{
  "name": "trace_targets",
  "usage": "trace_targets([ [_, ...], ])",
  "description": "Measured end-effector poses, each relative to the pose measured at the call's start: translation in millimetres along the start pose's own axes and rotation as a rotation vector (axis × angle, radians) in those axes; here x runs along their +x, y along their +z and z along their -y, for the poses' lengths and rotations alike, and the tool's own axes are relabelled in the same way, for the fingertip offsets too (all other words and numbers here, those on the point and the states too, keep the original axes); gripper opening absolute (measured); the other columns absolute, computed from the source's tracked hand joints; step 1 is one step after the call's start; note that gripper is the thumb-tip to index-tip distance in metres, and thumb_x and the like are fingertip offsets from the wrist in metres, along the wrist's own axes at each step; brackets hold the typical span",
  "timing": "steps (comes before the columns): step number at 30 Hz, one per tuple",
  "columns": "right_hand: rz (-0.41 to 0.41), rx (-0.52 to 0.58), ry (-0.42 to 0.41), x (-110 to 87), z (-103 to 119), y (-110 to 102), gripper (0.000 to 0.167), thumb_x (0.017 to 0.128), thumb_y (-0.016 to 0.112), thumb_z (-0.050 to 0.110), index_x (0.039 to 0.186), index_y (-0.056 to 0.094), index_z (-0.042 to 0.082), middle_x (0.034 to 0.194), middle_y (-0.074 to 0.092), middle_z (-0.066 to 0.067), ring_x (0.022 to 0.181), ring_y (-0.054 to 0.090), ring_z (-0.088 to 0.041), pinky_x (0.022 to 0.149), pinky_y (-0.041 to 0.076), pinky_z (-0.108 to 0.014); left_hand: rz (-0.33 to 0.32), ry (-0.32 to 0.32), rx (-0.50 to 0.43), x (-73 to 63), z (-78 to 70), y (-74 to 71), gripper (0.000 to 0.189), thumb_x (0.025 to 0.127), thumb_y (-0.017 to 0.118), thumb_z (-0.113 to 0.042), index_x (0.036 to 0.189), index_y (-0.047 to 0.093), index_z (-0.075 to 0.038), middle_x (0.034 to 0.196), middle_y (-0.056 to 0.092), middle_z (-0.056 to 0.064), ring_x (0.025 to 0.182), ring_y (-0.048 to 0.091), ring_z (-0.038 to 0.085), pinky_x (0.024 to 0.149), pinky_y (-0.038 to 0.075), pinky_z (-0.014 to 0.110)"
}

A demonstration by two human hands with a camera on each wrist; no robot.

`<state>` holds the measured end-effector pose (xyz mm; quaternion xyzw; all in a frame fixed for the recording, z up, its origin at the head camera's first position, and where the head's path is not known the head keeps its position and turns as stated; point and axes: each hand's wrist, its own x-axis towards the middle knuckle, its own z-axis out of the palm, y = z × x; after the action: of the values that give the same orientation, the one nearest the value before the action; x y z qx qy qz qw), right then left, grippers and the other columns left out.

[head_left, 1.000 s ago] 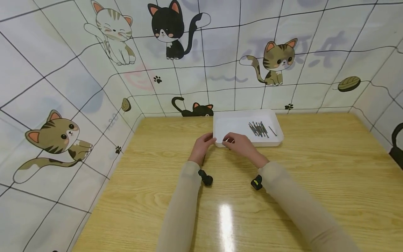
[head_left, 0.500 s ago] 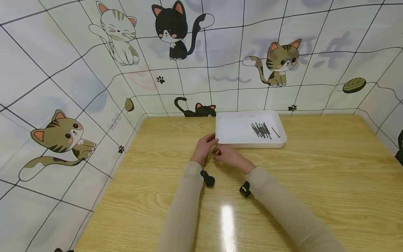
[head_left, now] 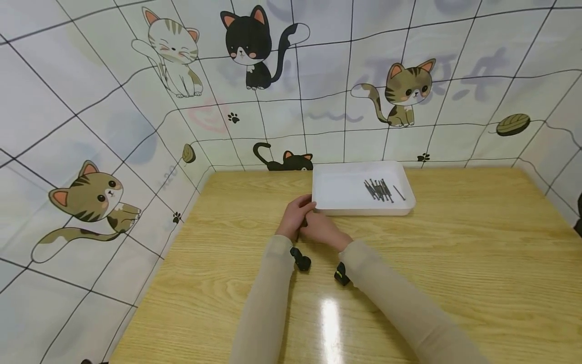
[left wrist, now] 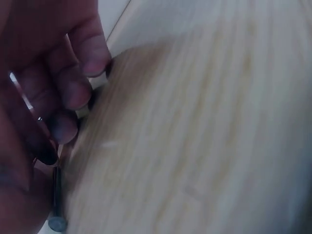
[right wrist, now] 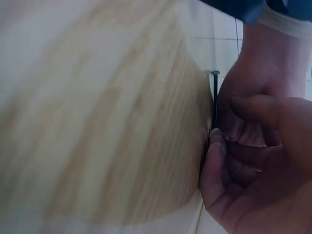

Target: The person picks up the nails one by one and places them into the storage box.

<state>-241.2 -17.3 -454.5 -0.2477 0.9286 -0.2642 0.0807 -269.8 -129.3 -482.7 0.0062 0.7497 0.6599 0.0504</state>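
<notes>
My left hand [head_left: 293, 218] rests on the wooden table at the near left corner of a white tray [head_left: 336, 186], thumb and forefinger against it. A loose nail [left wrist: 57, 195] lies on the table beside its palm, flat head toward the wrist. My right hand [head_left: 324, 230] is close against the left hand; in the right wrist view its fingertips [right wrist: 215, 139] touch the far end of the nail [right wrist: 215, 95], while the thumb stands apart. The left hand partly hides this nail in the head view. Inside the tray, a pile of several nails [head_left: 378, 190] lies on the right.
One separate nail [head_left: 399, 193] lies right of the pile in the tray. The wood-grain table [head_left: 454, 242] extends to both sides. A cat-printed, tile-patterned sheet [head_left: 332, 116] stands behind the tray and along the sides. A dark object [head_left: 579, 217] shows at the right edge.
My right hand has moved from the tray's front edge down and left to the nail beside the left hand. The left hand keeps its place at the tray's corner. The view has shifted slightly.
</notes>
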Motion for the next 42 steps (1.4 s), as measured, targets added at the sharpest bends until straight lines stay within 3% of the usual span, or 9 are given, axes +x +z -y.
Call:
trace_targets([
  [6,0.016,-0.008,0.063,1.6,5.6,1.3,0.032,0.083,0.059,0.026,0.105,0.061,0.002,0.082,0.062,-0.006,0.071,0.056,-0.019,0.065,0.045,-0.034,-0.005,-0.023,-0.038,-1.1,-4.6,1.5,0.043,0.087,0.059,-0.023,0.127,0.051,-0.009,0.124,0.052,0.004,0.110,0.049,0.015,0.094,0.036,0.032],
  [10,0.025,-0.037,0.092,1.9,8.3,1.2,0.027,0.082,0.060,0.027,0.097,0.063,0.005,0.081,0.063,-0.006,0.068,0.056,-0.018,0.062,0.046,-0.034,0.000,-0.040,-0.047,-1.2,-6.5,1.7,0.042,0.086,0.059,-0.022,0.126,0.052,-0.010,0.123,0.053,0.004,0.109,0.049,0.017,0.093,0.037,0.033],
  [17,0.045,-0.070,0.100,3.2,10.8,3.2,0.027,0.081,0.062,0.027,0.096,0.064,0.004,0.084,0.062,-0.006,0.067,0.054,-0.017,0.060,0.046,-0.034,-0.019,-0.067,-0.010,-2.9,-9.1,-1.5,0.042,0.085,0.061,-0.024,0.125,0.054,-0.012,0.121,0.054,0.002,0.109,0.049,0.016,0.093,0.037,0.033],
  [22,-0.001,-0.087,0.045,-0.8,9.0,1.2,0.019,0.083,0.061,0.018,0.093,0.062,0.003,0.076,0.059,-0.006,0.064,0.051,-0.019,0.057,0.042,-0.031,0.005,-0.071,-0.020,-8.7,-20.4,0.2,0.042,0.087,0.059,-0.017,0.126,0.051,-0.006,0.123,0.052,0.009,0.110,0.049,0.019,0.093,0.037,0.034],
  [26,-0.069,-0.134,-0.023,-5.2,8.1,-2.8,0.006,0.083,0.059,0.008,0.081,0.061,0.003,0.068,0.056,-0.006,0.061,0.051,-0.020,0.057,0.041,-0.031,0.014,-0.076,0.019,-15.5,-33.4,1.9,0.042,0.088,0.057,-0.016,0.127,0.049,-0.004,0.125,0.051,0.011,0.111,0.048,0.020,0.093,0.037,0.035],
  [29,-0.098,-0.170,-0.041,-7.4,9.1,-5.4,0.010,0.085,0.056,0.007,0.076,0.060,0.004,0.066,0.055,-0.006,0.063,0.052,-0.020,0.059,0.042,-0.032,0.015,-0.080,0.041,-17.3,-36.5,2.2,0.043,0.089,0.056,-0.017,0.128,0.048,-0.004,0.127,0.050,0.011,0.111,0.048,0.020,0.093,0.037,0.035],
  [35,-0.095,-0.307,-0.037,-8.3,11.8,-5.5,0.019,0.088,0.055,0.010,0.070,0.061,0.010,0.070,0.060,-0.006,0.069,0.058,-0.023,0.064,0.047,-0.034,0.010,-0.081,0.042,-17.1,-35.6,2.1,0.043,0.088,0.057,-0.017,0.128,0.048,-0.003,0.126,0.050,0.012,0.112,0.047,0.021,0.092,0.038,0.035],
  [42,-0.050,-0.384,0.001,-9.1,14.9,-4.5,0.015,0.087,0.053,0.009,0.078,0.065,0.009,0.078,0.063,-0.008,0.079,0.060,-0.025,0.073,0.048,-0.037,-0.011,-0.054,0.030,-15.7,-31.4,3.4,0.041,0.087,0.058,-0.015,0.126,0.051,-0.003,0.123,0.052,0.010,0.111,0.048,0.021,0.092,0.037,0.036],
])
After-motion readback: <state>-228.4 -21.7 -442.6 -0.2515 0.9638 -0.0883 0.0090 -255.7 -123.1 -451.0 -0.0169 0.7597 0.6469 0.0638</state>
